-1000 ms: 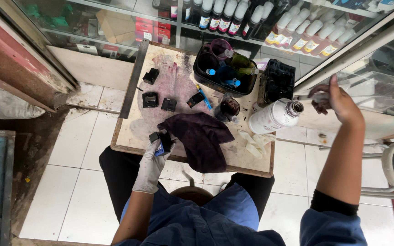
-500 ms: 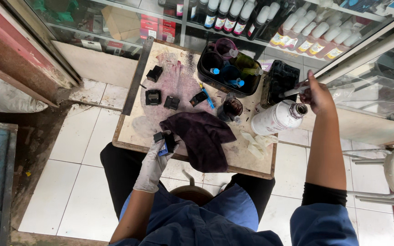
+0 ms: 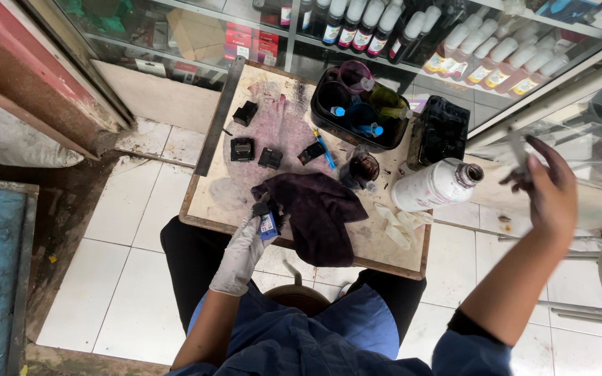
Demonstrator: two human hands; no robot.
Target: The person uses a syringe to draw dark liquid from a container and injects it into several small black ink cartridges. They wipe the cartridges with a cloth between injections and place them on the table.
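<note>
While a person in blue work clothes sits at a small stained table point(image 3: 217, 202), the head camera looks straight down on both hands. The left hand point(image 3: 245, 244), in a pale glove, grips a small black ink cartridge point(image 3: 266, 219) with a blue label at the table's near edge, fingers closed around it. The cartridge touches the edge of a dark purple cloth point(image 3: 318, 209) spread on the table.

The right hand point(image 3: 548, 184), bare and ink-stained, is raised off to the right, well apart from the table, in front of a glass cabinet. Its fingers pinch a thin pale object point(image 3: 519, 150), blurred, so its kind cannot be told.

Between the hands, a white bottle point(image 3: 433, 186) lies on its side with its open neck toward the right hand. Three more black cartridges point(image 3: 242, 149) sit farther back on the table, near a black tub point(image 3: 360, 104) holding small ink bottles. A crumpled pale glove point(image 3: 398, 221) lies just beside the cloth.
</note>
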